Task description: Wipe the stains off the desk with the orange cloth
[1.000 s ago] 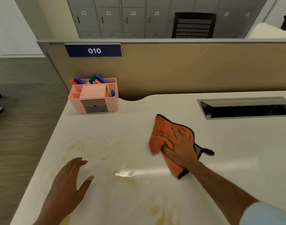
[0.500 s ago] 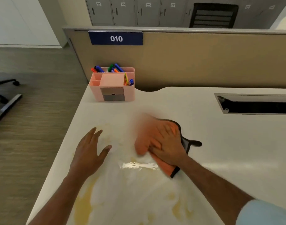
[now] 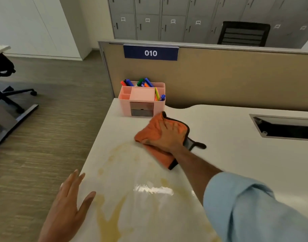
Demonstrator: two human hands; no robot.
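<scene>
The orange cloth (image 3: pixel 149 133), edged in black with a dark tab, lies flat on the white desk (image 3: pixel 237 163) just in front of the pink organiser. My right hand (image 3: pixel 169 137) presses down on it, palm flat and fingers spread over the fabric. Yellowish stains (image 3: pixel 111 212) streak the desk's near left part, with fainter rings (image 3: pixel 118 151) just left of the cloth. My left hand (image 3: pixel 69 203) rests open at the desk's left edge, fingers apart, holding nothing.
A pink desk organiser (image 3: pixel 142 100) with coloured markers stands at the back left corner against the tan partition (image 3: pixel 219 81). A cable tray opening (image 3: pixel 286 127) is cut into the desk at the right. An office chair base (image 3: pixel 13 96) stands on the floor to the left.
My right hand has pushed the cloth away from me and leftwards, up close to the organiser. My left hand has drawn back toward the near left edge of the desk.
</scene>
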